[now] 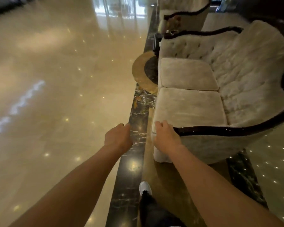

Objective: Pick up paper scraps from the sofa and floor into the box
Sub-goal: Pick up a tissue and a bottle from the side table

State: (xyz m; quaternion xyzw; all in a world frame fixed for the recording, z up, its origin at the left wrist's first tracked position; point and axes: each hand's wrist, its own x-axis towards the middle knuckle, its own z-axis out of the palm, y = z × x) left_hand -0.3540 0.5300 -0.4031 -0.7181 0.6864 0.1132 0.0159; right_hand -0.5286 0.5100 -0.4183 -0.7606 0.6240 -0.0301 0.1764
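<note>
Both my arms reach forward and down. My left hand (118,136) hangs over the dark marble strip (134,122) in the floor (47,79), fingers curled loosely under, holding nothing that I can see. My right hand (166,136) is at the near front corner of the sofa (203,104), in front of the end of its dark-trimmed armrest (220,131); whether it touches the fabric I cannot tell. Its fingers are bent inward too — a loose, half-closed hand, and I cannot make out anything pinched in it.

The sofa stands to my right, pale and tufted, with two seat cushions (188,104), both bare on top. No scraps show on the cushions or on the shiny floor in view, and the box is out of view. Beyond the sofa's far end a round gold-rimmed table (141,71) stands on the floor, and further back a second pale seat (184,18) with the same dark trim.

Below, between my arms, one white shoe (145,188) rests at the edge of the dark strip, with a dark trouser leg (154,210) above it.
</note>
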